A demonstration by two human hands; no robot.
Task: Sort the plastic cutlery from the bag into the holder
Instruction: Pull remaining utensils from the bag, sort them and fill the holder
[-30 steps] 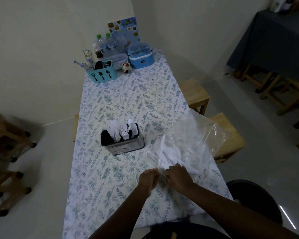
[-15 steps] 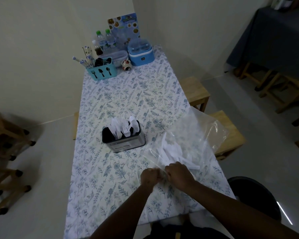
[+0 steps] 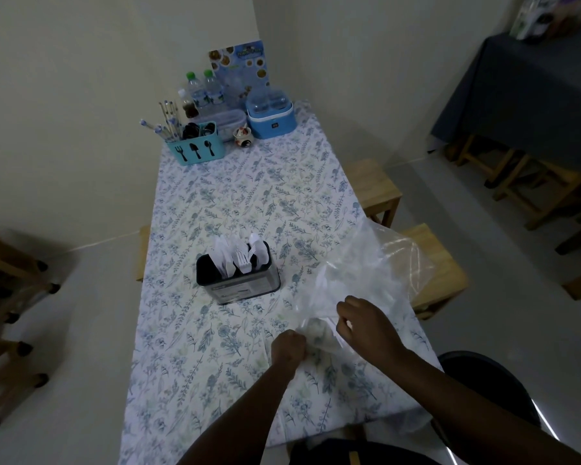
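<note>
A clear plastic bag [image 3: 376, 273] lies on the near right of the floral table [image 3: 242, 203], with white plastic cutlery [image 3: 322, 283] dimly visible inside. My left hand [image 3: 287, 349] grips one edge of the bag's mouth. My right hand [image 3: 366, 325] grips the opposite edge, a little further up and to the right. The dark metal holder [image 3: 239, 280] stands just left of the bag, with several white forks, spoons and knives [image 3: 240, 253] upright in it.
At the table's far end stand a teal cutlery caddy [image 3: 195, 147], water bottles [image 3: 203, 90], a blue lidded box [image 3: 270, 115] and a menu card [image 3: 240, 70]. Wooden stools [image 3: 433, 263] sit along the right side, a dark round seat [image 3: 490, 387] near me.
My hands have pulled apart: the right one moved up and right, the left stayed low, and the bag's mouth has spread open between them.
</note>
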